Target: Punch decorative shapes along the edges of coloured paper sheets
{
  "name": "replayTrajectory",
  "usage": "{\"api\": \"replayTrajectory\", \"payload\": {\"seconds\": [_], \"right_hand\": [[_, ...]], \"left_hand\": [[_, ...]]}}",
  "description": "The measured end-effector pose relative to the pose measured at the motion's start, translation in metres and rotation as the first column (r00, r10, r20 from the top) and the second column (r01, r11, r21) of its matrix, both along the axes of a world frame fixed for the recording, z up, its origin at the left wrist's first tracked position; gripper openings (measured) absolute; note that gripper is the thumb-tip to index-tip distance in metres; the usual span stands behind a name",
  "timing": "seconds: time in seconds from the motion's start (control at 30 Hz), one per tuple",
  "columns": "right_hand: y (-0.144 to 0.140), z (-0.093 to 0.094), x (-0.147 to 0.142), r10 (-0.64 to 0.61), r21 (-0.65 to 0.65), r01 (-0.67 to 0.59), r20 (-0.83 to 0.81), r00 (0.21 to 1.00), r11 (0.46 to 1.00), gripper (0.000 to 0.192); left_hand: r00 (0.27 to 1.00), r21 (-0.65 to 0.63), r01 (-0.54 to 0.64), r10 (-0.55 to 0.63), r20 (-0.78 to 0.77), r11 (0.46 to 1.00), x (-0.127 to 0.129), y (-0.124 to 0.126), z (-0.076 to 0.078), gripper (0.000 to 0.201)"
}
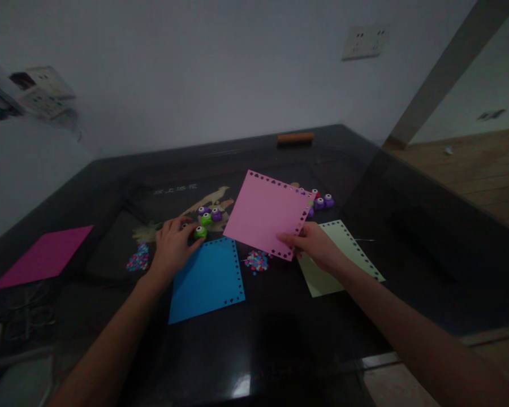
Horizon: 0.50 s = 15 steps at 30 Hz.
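Observation:
In the head view my right hand [311, 243] pinches the lower right edge of a pink paper sheet [265, 212], which is tilted above the table. Small star and heart holes run along its top, right and bottom edges. My left hand [173, 243] is curled beside a group of paper punches. A green paper punch [201, 232] with an eye on top sits between its thumb and index fingertip. Close by stand more green and purple punches [216, 215]. Below the left hand lies a blue paper sheet [207, 282] with punched edges.
A pale green punched sheet [322, 277] lies under my right wrist. Behind the pink sheet are more punches [328, 200]. Confetti piles [258, 260] dot the black table [254, 333]. A magenta sheet [44, 257] rests far left; a brown cylinder [295, 138] is at the back.

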State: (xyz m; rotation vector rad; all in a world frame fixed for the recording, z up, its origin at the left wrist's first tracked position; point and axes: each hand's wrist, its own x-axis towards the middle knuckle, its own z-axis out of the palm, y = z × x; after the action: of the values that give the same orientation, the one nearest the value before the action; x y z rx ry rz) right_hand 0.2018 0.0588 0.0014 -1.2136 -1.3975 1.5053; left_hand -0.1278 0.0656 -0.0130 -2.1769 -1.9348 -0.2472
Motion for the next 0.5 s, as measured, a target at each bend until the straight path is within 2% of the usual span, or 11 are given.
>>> {"api": "replayTrajectory", "payload": {"seconds": [0.17, 0.33, 0.43, 0.5], "right_hand": [[-0.002, 0.003, -0.001, -0.017, -0.067, 0.012, -0.077, 0.997, 0.998, 0.018], [-0.003, 0.003, -0.003, -0.051, -0.082, 0.040, -0.132, 0.990, 0.996, 0.016], [-0.004, 0.003, -0.005, -0.067, -0.080, 0.055, -0.157, 0.985, 0.995, 0.015], [-0.004, 0.003, -0.006, -0.082, -0.081, 0.069, -0.168, 0.982, 0.994, 0.014]], "left_hand": [[1.000, 0.029, 0.020, -0.020, 0.007, 0.999, -0.002, 0.002, -0.005, 0.029], [0.999, 0.089, 0.013, -0.017, 0.045, 0.996, -0.002, 0.002, 0.001, 0.026], [0.986, 0.157, 0.021, -0.047, 0.162, 0.987, 0.002, 0.001, 0.011, 0.025], [0.950, 0.130, 0.031, -0.069, 0.304, 0.991, 0.008, -0.002, 0.018, 0.025]]}}
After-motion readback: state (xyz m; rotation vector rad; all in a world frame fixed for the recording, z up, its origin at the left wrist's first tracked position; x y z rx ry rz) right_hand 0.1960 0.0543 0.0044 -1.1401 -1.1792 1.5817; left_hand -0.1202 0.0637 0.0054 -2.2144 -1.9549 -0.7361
